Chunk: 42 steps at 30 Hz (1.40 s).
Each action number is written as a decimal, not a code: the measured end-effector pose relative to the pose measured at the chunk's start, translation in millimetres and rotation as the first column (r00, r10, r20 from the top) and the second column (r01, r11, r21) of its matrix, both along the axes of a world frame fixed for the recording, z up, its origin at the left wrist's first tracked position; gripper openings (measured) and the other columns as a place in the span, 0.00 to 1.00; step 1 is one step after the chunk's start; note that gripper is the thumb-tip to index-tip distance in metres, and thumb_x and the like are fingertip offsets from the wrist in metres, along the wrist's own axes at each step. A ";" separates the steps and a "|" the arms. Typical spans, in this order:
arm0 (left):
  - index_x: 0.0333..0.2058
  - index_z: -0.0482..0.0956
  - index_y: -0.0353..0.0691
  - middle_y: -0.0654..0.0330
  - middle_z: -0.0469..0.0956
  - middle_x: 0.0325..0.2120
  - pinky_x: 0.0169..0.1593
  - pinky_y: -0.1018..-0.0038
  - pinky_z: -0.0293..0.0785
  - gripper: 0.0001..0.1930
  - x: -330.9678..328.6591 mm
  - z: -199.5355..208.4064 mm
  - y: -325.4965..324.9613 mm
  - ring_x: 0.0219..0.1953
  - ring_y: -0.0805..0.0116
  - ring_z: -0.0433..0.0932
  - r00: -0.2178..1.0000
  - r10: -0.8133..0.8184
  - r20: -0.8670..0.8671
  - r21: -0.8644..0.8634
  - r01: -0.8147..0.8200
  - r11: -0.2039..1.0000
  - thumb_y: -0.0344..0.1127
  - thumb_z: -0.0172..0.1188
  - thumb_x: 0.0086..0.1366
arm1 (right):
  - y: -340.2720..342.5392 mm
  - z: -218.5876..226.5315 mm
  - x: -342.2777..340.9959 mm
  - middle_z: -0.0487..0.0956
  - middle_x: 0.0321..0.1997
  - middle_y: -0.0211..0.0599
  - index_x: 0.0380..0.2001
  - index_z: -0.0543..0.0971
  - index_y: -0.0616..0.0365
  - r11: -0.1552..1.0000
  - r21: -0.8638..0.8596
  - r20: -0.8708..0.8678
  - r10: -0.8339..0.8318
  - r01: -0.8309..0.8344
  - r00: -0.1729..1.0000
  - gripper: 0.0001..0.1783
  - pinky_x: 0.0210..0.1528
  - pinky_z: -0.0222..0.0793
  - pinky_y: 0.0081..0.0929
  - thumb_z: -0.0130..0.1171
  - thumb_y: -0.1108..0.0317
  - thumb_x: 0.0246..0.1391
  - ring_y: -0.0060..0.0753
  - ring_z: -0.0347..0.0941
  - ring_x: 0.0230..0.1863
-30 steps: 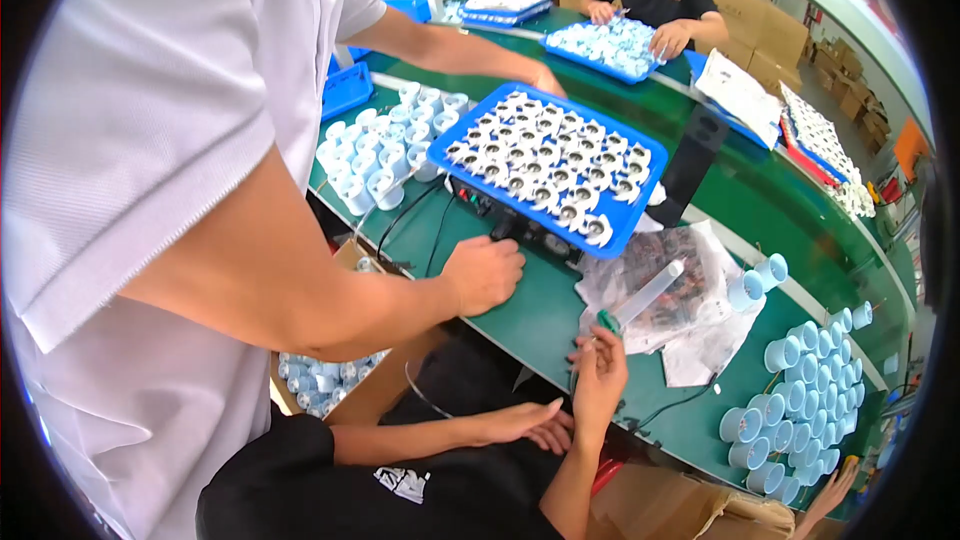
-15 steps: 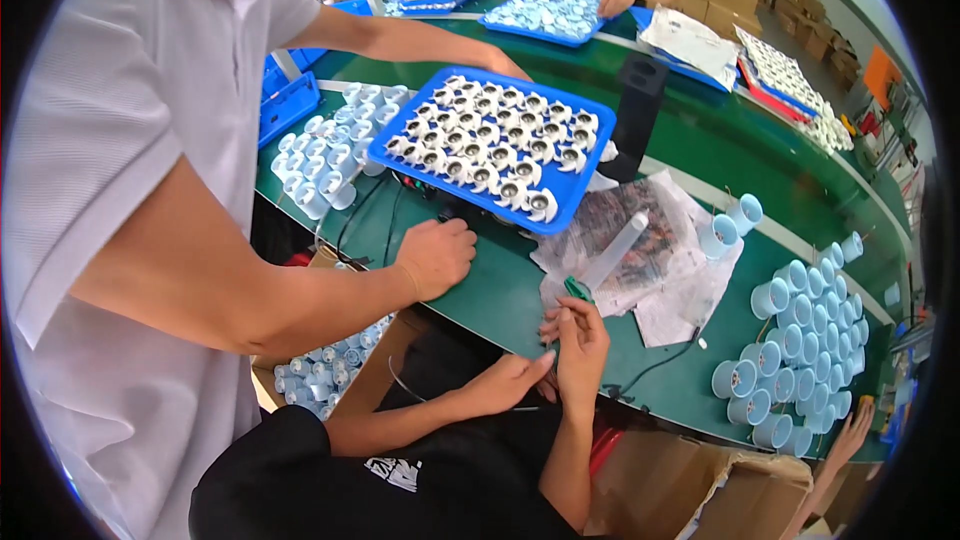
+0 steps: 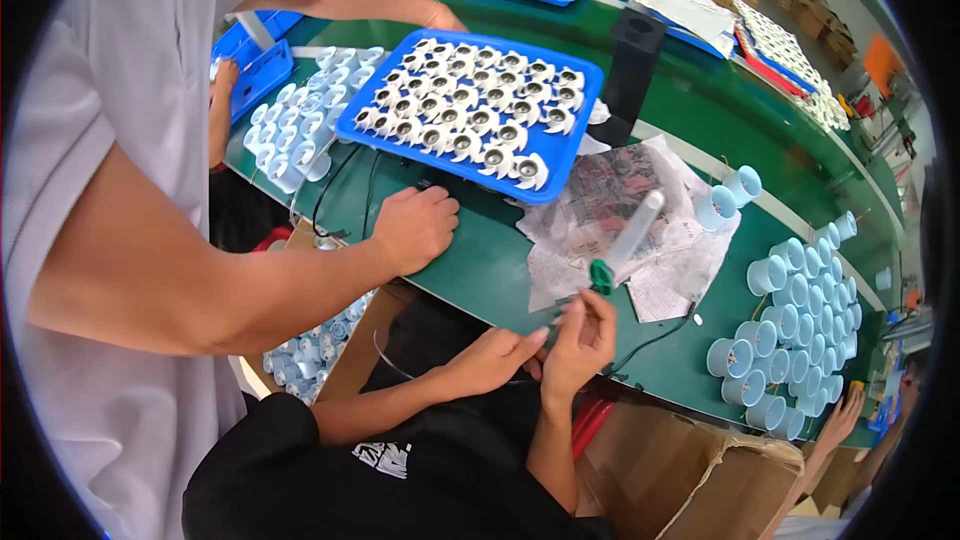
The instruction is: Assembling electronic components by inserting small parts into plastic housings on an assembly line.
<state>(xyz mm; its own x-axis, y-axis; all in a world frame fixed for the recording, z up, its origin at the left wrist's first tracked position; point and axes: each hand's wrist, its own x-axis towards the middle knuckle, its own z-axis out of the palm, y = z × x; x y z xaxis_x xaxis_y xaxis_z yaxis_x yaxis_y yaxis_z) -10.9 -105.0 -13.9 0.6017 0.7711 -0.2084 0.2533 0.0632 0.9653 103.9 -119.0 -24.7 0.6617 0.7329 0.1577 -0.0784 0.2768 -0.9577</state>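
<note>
- Looking down from the head view: the left hand [image 3: 490, 360] and right hand [image 3: 580, 340] meet right at the near edge of the green table [image 3: 480, 260], above a black shirt.
- Left hand's fingers are stretched out flat, tips touching the right hand. Nothing is visibly gripped, so it looks released.
- Right hand's fingers are curled in a pinch, but honestly I can't tell whether anything is between them, it's too small.
- Clear tube [image 3: 635, 230] lies tilted on a crumpled plastic bag [image 3: 620, 190], and its green cap [image 3: 600, 275] points down at the right hand, just above the fingertips.
- Co-worker in a white shirt leans in from the left, with a loosely closed fist [image 3: 415, 225] resting on the table beside a black cable [image 3: 335, 185].
- Blue tray [image 3: 440, 165] sits just behind that fist, packed with rows of white finned parts [image 3: 470, 105].
- Black box [image 3: 630, 70] stands upright at the tray's right end.
- Light-blue cups [image 3: 790, 340] are bunched on the right side of the table, with two more [image 3: 730, 198] by the bag.
- Cardboard box [image 3: 700, 480] sits open below the table edge, right of the hands.
</note>
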 end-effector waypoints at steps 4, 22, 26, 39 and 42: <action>0.36 0.79 0.30 0.57 0.79 0.21 0.32 0.73 0.72 0.21 3.2 8.4 -1.1 0.24 0.69 0.77 0.997 -0.032 0.069 -0.021 0.034 0.999 0.44 0.43 0.73 | -13.4 5.8 4.1 0.72 0.42 0.40 0.41 0.74 0.65 0.975 0.162 0.175 -0.181 0.153 0.968 0.07 0.32 0.71 0.19 0.49 0.80 0.59 0.26 0.72 0.35; 0.17 0.68 0.36 0.55 0.69 0.14 0.21 0.63 0.65 0.14 25.8 -1.7 23.9 0.17 0.55 0.71 0.984 0.165 0.072 0.742 -0.164 0.650 0.33 0.57 0.60 | -26.3 -10.2 27.9 0.68 0.39 0.38 0.38 0.72 0.65 0.976 0.040 0.252 -0.218 0.215 0.943 0.08 0.26 0.65 0.18 0.46 0.83 0.57 0.22 0.66 0.25; 0.16 0.68 0.36 0.55 0.67 0.13 0.20 0.64 0.63 0.14 26.9 -1.1 25.4 0.16 0.56 0.69 0.982 0.162 0.095 0.755 -0.177 0.631 0.31 0.58 0.59 | -26.9 -10.0 27.3 0.68 0.38 0.37 0.37 0.72 0.65 0.974 0.031 0.269 -0.223 0.223 0.937 0.07 0.26 0.65 0.19 0.46 0.83 0.57 0.22 0.65 0.24; 0.16 0.69 0.37 0.56 0.68 0.13 0.21 0.65 0.65 0.14 24.8 0.5 24.9 0.17 0.55 0.70 0.983 0.173 0.056 0.718 -0.160 0.677 0.32 0.58 0.60 | -28.5 -11.8 26.4 0.68 0.37 0.37 0.37 0.73 0.66 0.983 0.029 0.303 -0.182 0.182 0.935 0.07 0.26 0.64 0.19 0.47 0.82 0.57 0.22 0.65 0.26; 0.20 0.72 0.35 0.59 0.69 0.15 0.22 0.69 0.66 0.14 19.2 0.9 24.6 0.19 0.67 0.73 0.971 0.161 0.174 0.535 -0.231 0.813 0.35 0.54 0.64 | -27.7 -5.2 25.2 0.68 0.37 0.37 0.37 0.73 0.66 0.984 -0.004 0.225 -0.171 0.177 0.959 0.06 0.27 0.64 0.19 0.47 0.82 0.57 0.22 0.65 0.26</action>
